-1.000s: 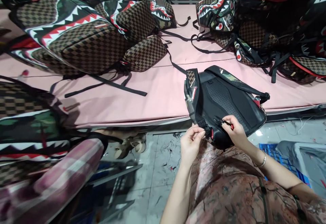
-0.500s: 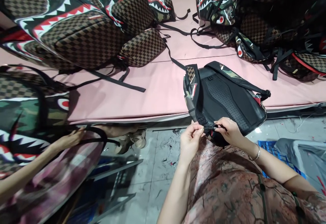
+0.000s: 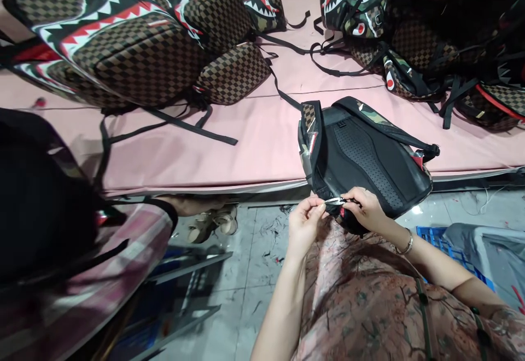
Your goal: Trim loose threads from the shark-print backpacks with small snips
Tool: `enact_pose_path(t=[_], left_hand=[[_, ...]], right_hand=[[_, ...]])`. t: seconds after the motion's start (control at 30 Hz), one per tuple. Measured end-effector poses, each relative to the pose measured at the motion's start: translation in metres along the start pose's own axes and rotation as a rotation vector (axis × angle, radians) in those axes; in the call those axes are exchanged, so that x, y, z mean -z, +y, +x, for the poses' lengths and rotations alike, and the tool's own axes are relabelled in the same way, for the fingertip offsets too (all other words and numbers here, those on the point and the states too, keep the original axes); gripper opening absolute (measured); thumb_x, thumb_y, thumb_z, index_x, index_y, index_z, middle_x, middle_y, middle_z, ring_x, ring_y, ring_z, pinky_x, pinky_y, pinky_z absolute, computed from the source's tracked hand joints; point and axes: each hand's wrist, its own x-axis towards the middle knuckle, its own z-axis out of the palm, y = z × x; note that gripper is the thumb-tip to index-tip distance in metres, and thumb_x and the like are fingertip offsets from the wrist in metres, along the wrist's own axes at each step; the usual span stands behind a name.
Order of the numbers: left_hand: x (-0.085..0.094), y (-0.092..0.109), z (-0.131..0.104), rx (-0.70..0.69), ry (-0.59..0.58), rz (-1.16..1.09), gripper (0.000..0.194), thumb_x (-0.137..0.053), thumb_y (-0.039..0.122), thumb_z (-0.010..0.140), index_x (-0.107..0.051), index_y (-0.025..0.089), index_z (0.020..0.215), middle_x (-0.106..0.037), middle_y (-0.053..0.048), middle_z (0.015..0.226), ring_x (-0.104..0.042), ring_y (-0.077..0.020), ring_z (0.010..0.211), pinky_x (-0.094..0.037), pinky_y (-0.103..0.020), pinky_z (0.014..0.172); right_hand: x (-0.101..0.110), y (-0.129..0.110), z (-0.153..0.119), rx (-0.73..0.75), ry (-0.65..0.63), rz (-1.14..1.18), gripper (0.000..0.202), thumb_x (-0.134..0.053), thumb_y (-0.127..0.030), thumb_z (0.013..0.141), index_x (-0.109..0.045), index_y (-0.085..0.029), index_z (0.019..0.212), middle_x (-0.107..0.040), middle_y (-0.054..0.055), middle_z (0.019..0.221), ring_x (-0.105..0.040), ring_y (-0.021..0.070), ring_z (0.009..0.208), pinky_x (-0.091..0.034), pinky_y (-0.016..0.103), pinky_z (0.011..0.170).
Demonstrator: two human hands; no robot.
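A black-backed backpack [image 3: 365, 153] with camouflage and checked trim lies at the table's front edge, back panel up, its lower end over my lap. My right hand [image 3: 365, 208] is closed around small thread snips [image 3: 335, 201], whose bright metal blades point toward my left hand. Thumb and forefinger of my left hand [image 3: 305, 221] are pinched together at the blade tips, beside the backpack's lower strap. What they pinch is too small to make out.
Checked shark-mouth backpacks [image 3: 139, 60] are heaped on the pink table [image 3: 254, 147] at left, more backpacks [image 3: 422, 44] at right. At far left a co-worker in a pink checked garment [image 3: 135, 251] has a dark bag [image 3: 41, 197]. A blue crate [image 3: 435, 238] stands at lower right.
The snips' blades now show bright between my hands, where a dark strap showed before. The co-worker's bag has turned its dark side toward me. My backpack stays in place.
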Motion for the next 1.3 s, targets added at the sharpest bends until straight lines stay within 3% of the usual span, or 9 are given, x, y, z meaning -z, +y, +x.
enact_pose_path(t=[0.1, 0.2, 0.37, 0.53, 0.7, 0.8, 0.93, 1.07, 1.3], left_hand=[[0.002, -0.001, 0.001, 0.024, -0.013, -0.021, 0.019, -0.071, 0.026, 0.059, -0.06, 0.013, 0.067, -0.057, 0.002, 0.066, -0.05, -0.0056, 0.052, -0.048, -0.019, 0.054], [0.002, -0.001, 0.0, 0.032, -0.035, -0.024, 0.02, -0.07, 0.028, 0.06, -0.06, 0.012, 0.068, -0.058, 0.001, 0.067, -0.05, -0.0059, 0.052, -0.048, -0.02, 0.055], [0.004, -0.003, -0.001, -0.003, 0.03, 0.004, 0.02, -0.07, 0.028, 0.061, -0.061, 0.013, 0.071, -0.057, 0.001, 0.066, -0.051, -0.007, 0.054, -0.047, -0.021, 0.057], [0.008, -0.011, -0.001, -0.187, 0.105, 0.172, 0.015, -0.064, 0.029, 0.068, -0.064, 0.015, 0.073, -0.064, -0.006, 0.088, -0.06, -0.0149, 0.076, -0.048, -0.026, 0.071], [0.015, -0.015, -0.005, -0.567, 0.173, 0.556, 0.014, -0.056, 0.023, 0.078, -0.067, 0.019, 0.086, -0.064, -0.009, 0.106, -0.058, -0.0202, 0.1, -0.045, -0.036, 0.088], [0.024, -0.015, -0.008, -0.753, 0.114, 0.787, 0.019, -0.052, 0.018, 0.081, -0.067, 0.021, 0.091, -0.062, -0.009, 0.11, -0.058, -0.0191, 0.1, -0.044, -0.036, 0.09], [0.034, -0.013, -0.01, -0.834, -0.016, 0.977, 0.025, -0.056, 0.021, 0.079, -0.064, 0.021, 0.103, -0.058, -0.012, 0.117, -0.056, -0.0223, 0.105, -0.045, -0.038, 0.09], [0.039, -0.01, -0.007, -0.783, 0.002, 1.029, 0.019, -0.059, 0.023, 0.077, -0.068, 0.02, 0.093, -0.06, -0.012, 0.112, -0.056, -0.024, 0.099, -0.047, -0.039, 0.084], [0.033, -0.009, 0.006, -0.433, -0.045, 0.798, 0.011, -0.059, 0.02, 0.072, -0.07, 0.018, 0.073, -0.058, -0.01, 0.103, -0.054, -0.0231, 0.099, -0.043, -0.039, 0.089]], right_hand=[[-0.001, -0.001, 0.004, -0.092, -0.056, 0.092, 0.013, -0.048, -0.026, 0.084, -0.059, -0.02, 0.079, -0.062, 0.003, 0.078, -0.055, 0.0157, 0.076, -0.04, 0.028, 0.073], [-0.002, -0.004, 0.007, -0.282, -0.115, 0.354, 0.011, -0.05, -0.028, 0.08, -0.055, -0.02, 0.074, -0.058, -0.001, 0.073, -0.053, 0.0129, 0.069, -0.04, 0.025, 0.066], [-0.012, -0.008, 0.012, -0.524, -0.076, 0.803, 0.02, -0.056, -0.038, 0.073, -0.051, -0.02, 0.08, -0.048, -0.006, 0.059, -0.042, 0.0084, 0.05, -0.035, 0.021, 0.051], [-0.032, -0.011, 0.013, -0.555, -0.122, 0.731, 0.026, -0.068, -0.03, 0.056, -0.057, -0.017, 0.076, -0.045, -0.007, 0.059, -0.037, 0.0071, 0.052, -0.031, 0.02, 0.051], [-0.044, -0.016, 0.009, -0.588, -0.086, 0.685, 0.024, -0.066, -0.034, 0.06, -0.048, -0.018, 0.059, -0.028, -0.009, 0.049, -0.023, 0.0059, 0.047, -0.019, 0.02, 0.045], [-0.043, -0.019, 0.007, -0.536, -0.058, 0.62, 0.023, -0.064, -0.033, 0.062, -0.048, -0.018, 0.058, -0.028, -0.009, 0.049, -0.024, 0.0067, 0.048, -0.021, 0.02, 0.046], [-0.044, -0.02, 0.004, -0.502, -0.034, 0.613, 0.018, -0.06, -0.033, 0.065, -0.049, -0.019, 0.063, -0.029, -0.008, 0.051, -0.025, 0.0077, 0.049, -0.024, 0.021, 0.046], [-0.048, -0.019, -0.001, -0.445, -0.031, 0.532, 0.013, -0.057, -0.031, 0.069, -0.054, -0.019, 0.072, -0.032, -0.007, 0.051, -0.03, 0.0088, 0.049, -0.027, 0.021, 0.048], [-0.045, -0.016, -0.008, -0.335, -0.041, 0.29, 0.011, -0.055, -0.028, 0.073, -0.056, -0.017, 0.072, -0.04, -0.007, 0.051, -0.036, 0.008, 0.047, -0.03, 0.021, 0.051]])
